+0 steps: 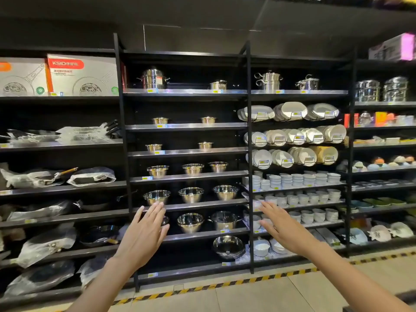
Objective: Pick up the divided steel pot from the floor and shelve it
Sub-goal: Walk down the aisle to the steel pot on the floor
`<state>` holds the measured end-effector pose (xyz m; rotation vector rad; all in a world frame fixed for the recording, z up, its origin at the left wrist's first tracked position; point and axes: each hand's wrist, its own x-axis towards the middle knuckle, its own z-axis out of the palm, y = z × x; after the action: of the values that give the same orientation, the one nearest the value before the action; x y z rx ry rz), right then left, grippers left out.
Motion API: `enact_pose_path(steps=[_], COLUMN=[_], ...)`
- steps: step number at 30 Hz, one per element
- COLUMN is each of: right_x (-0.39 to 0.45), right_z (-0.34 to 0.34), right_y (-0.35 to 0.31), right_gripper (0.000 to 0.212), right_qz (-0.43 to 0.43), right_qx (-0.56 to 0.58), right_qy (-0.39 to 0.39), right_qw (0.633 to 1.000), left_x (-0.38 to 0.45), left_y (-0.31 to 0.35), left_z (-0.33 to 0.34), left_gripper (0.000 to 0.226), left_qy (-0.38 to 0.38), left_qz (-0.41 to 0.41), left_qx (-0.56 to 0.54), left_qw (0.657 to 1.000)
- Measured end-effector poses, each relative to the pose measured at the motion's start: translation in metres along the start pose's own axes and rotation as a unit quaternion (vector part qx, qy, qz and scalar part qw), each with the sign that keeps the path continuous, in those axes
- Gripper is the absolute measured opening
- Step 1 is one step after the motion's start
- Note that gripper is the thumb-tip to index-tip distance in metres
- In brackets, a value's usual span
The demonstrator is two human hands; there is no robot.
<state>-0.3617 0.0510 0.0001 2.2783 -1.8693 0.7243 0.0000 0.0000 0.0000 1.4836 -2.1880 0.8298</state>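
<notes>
Both my hands are raised in front of the middle shelf unit with fingers spread, and neither holds anything. My left hand (pixel 144 233) hovers before the lower shelves, partly covering a steel bowl. My right hand (pixel 281 228) is level with it, in front of the black upright post (pixel 249 154). A wide shiny steel pot (pixel 228 246) sits alone on the lowest shelf between my hands; I cannot make out a divider in it. No pot lies on the visible strip of floor (pixel 258 296).
Steel bowls (pixel 191 194) and lidded pots (pixel 225 220) fill the middle shelves. White plates (pixel 290 111) and bowls stand to the right, and wrapped pans (pixel 45 244) to the left. Yellow-black tape (pixel 225 284) marks the floor below the shelves.
</notes>
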Motion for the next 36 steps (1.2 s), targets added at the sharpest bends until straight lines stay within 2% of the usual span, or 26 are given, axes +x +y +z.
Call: enact_pose_path(steps=[1, 2, 9, 14, 21, 29, 33, 36], right_x=[0.008, 0.018, 0.116, 0.178, 0.223, 0.253, 0.278, 0.298], right_z=[0.005, 0.009, 0.046, 0.062, 0.084, 0.120, 0.129, 0.126], right_y=[0.005, 0.011, 0.086, 0.162, 0.283, 0.427, 0.483, 0.517], right_gripper=[0.052, 0.052, 0.051, 0.051, 0.051, 0.047, 0.048, 0.046], right_qz=[0.008, 0.017, 0.046, 0.106, 0.189, 0.332, 0.440, 0.488], right_qx=[0.006, 0.013, -0.005, 0.000, -0.030, -0.105, -0.128, -0.134], right_qy=[0.004, 0.007, 0.008, 0.008, 0.003, 0.040, 0.024, 0.038], right_qw=[1.000, 1.000, 0.999, 0.994, 0.981, 0.937, 0.888, 0.861], left_x=[0.008, 0.018, 0.127, 0.231, 0.368, 0.527, 0.616, 0.678], left_y=[-0.001, -0.001, 0.013, 0.050, 0.128, 0.255, 0.318, 0.372], left_z=[0.011, 0.016, 0.089, 0.162, 0.264, 0.398, 0.452, 0.482], left_gripper=[0.072, 0.072, 0.074, 0.049, 0.051, 0.052, 0.051, 0.051], left_qy=[0.029, 0.005, 0.033, 0.035, 0.016, 0.000, -0.015, -0.021], left_qz=[0.011, 0.010, 0.033, 0.057, 0.132, 0.264, 0.335, 0.374], left_qx=[-0.001, -0.013, -0.014, -0.088, -0.142, -0.219, -0.266, -0.310], left_qw=[1.000, 1.000, 0.999, 0.994, 0.981, 0.939, 0.904, 0.874])
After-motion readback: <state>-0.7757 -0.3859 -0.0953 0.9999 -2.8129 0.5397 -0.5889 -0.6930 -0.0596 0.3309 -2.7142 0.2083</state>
